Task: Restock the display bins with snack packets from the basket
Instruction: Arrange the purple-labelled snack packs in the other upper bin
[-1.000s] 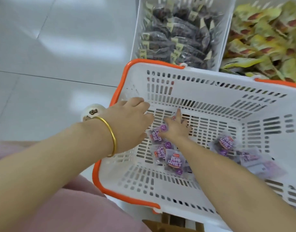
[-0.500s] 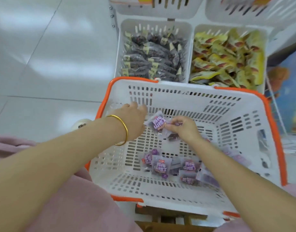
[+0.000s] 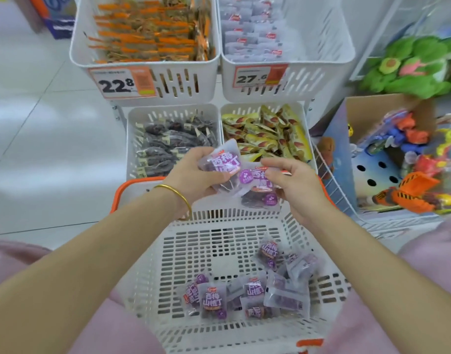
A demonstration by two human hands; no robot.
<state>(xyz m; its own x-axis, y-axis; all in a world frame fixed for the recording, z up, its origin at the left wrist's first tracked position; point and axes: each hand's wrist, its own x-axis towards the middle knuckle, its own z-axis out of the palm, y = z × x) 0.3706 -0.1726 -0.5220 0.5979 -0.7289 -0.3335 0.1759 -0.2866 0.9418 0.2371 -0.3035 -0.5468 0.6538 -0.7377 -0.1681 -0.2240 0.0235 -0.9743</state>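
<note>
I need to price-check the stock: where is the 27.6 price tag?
In the head view, the 27.6 price tag is on the front of the upper right bin, above the yellow packets and right of the 22.8 tag.

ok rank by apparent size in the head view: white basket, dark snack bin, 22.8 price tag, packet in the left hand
1. white basket
2. dark snack bin
3. 22.8 price tag and packet in the left hand: about alike, and the packet is nearer the camera, so unranked

Purple-printed packets (image 3: 225, 166); white basket (image 3: 153, 277), orange rim; gold bangle (image 3: 177, 194).
</note>
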